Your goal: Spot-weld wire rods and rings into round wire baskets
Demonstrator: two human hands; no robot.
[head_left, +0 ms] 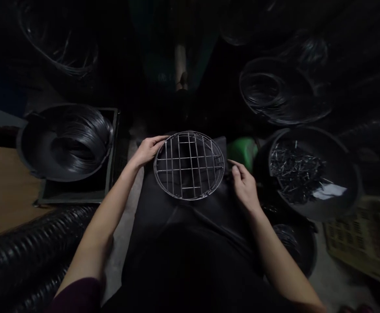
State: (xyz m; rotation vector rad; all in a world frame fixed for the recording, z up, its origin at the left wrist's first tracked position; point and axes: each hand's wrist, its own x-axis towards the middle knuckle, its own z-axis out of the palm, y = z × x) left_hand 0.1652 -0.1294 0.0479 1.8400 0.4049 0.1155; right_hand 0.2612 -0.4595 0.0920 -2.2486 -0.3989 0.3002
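Observation:
A round wire rack, with a rim and crossing straight wires, is held above my lap over a dark apron. My left hand grips the rack's upper left rim, its fingers laid along the edge. Just right of the rack, my right hand is closed, thumb against the index finger. A small gap seems to separate those fingertips from the rim. Whatever they pinch, if anything, is too small and dark to make out.
On the left, a black tub with coiled wire sits on a crate, near stacked wire rings. To the right are a tub of short wire pieces, a basin with wire coils, a green object and a yellowish crate.

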